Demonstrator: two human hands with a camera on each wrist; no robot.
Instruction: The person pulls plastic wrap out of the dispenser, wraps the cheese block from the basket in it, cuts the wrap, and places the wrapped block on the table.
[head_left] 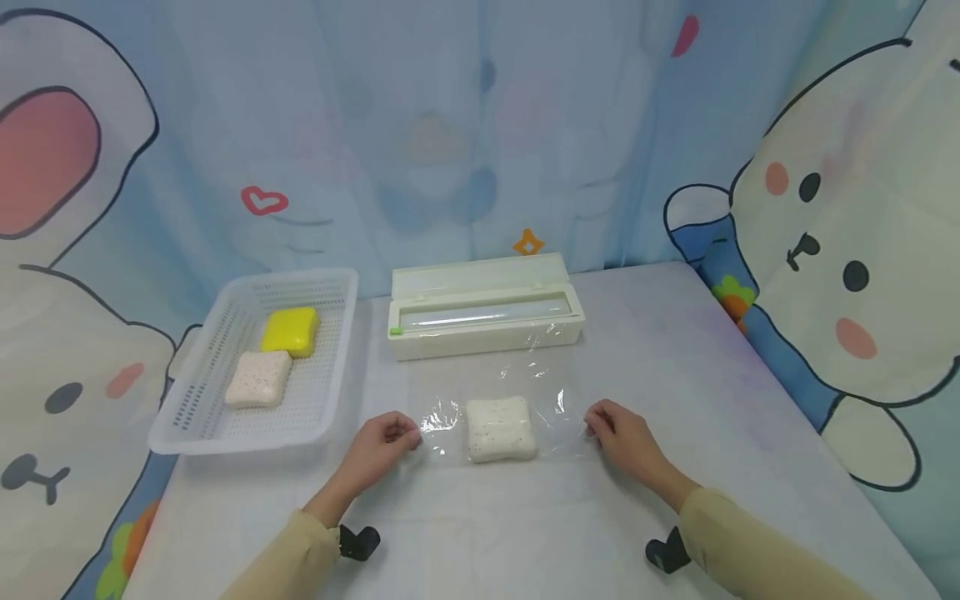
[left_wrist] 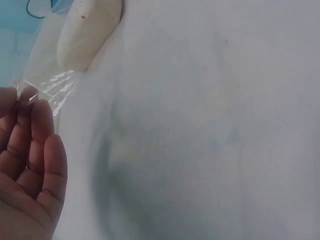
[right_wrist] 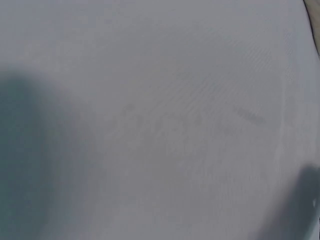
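Observation:
A speckled white bar of soap (head_left: 501,429) lies at the middle of the table, with clear cling film (head_left: 442,417) spread to both sides of it. Whether the film runs over or under the bar I cannot tell. On the left, my left hand (head_left: 381,446) pinches the film's edge between thumb and fingers. The left wrist view shows that pinch close up, the film (left_wrist: 59,89) creased from the fingertips toward the soap (left_wrist: 92,32). Opposite, my right hand (head_left: 626,437) pinches the film's right edge. The right wrist view shows only blurred cloth, not the hand.
Behind the soap stands a white cling film dispenser (head_left: 487,337), its lid raised. To the left, a white plastic basket (head_left: 330,400) holds a yellow soap bar (head_left: 291,331) and a speckled pinkish one (head_left: 258,379). A printed curtain (head_left: 450,125) hangs behind the table.

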